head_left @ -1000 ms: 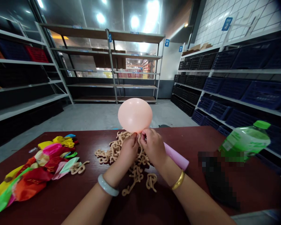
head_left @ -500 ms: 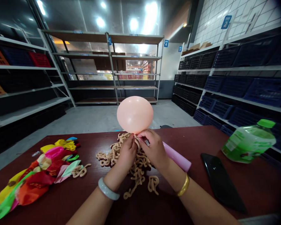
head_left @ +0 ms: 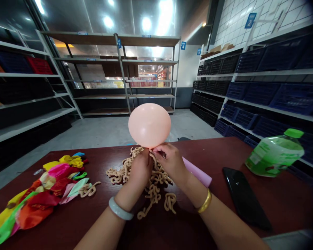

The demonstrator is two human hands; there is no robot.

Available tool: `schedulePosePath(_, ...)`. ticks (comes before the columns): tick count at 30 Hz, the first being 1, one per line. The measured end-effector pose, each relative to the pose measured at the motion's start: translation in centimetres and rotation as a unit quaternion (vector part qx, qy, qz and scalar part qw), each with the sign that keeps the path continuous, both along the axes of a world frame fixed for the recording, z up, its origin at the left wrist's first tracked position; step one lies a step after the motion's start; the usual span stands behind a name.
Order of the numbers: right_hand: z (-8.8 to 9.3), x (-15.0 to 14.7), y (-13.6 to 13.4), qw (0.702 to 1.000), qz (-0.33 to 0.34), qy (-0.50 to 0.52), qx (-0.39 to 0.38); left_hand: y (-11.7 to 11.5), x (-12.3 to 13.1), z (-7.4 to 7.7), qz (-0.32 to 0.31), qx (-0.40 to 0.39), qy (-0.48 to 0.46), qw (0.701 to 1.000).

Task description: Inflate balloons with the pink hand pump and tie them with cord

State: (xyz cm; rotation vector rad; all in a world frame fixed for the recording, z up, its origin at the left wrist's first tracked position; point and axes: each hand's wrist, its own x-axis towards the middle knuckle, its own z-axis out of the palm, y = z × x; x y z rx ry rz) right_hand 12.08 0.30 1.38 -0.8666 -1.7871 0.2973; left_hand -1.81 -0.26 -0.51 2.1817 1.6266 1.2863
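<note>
Nearest, tangled beige strands [head_left: 158,178] on the table [head_left: 214,152]. Above them, the left hand [head_left: 141,168] and right hand [head_left: 173,161], fingers narrowed, pinching the base of an inflated peach balloon [head_left: 149,124]. Balloon upright just beyond, at the table's far edge; behind, metal shelving [head_left: 150,41].

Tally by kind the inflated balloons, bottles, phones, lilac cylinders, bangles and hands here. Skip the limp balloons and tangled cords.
Inflated balloon: 1
Green bottle: 1
Black phone: 1
Lilac cylinder: 1
Pale bangle and gold bangle: 2
Left hand and right hand: 2
Total: 8
</note>
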Motion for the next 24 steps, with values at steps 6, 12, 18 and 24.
schedulePosePath(6,-0.5,-0.3,-0.1,0.986,-0.145,-0.075,0.033,0.4,0.6,-0.5,-0.047,-0.008,-0.055,0.997)
schedulePosePath(12,-0.1,-0.1,-0.8,0.987,-0.100,-0.106,0.064,-0.2,0.6,0.0,-0.083,-0.014,-0.166,0.983)
schedulePosePath(18,0.5,0.3,-0.3,0.999,0.010,-0.011,0.044,-0.7,0.6,0.6,-0.093,-0.051,-0.223,0.969)
schedulePosePath(24,-0.1,0.5,0.9,0.991,0.075,0.107,-0.038,-0.6,0.7,0.8,-0.105,-0.054,-0.212,0.970)
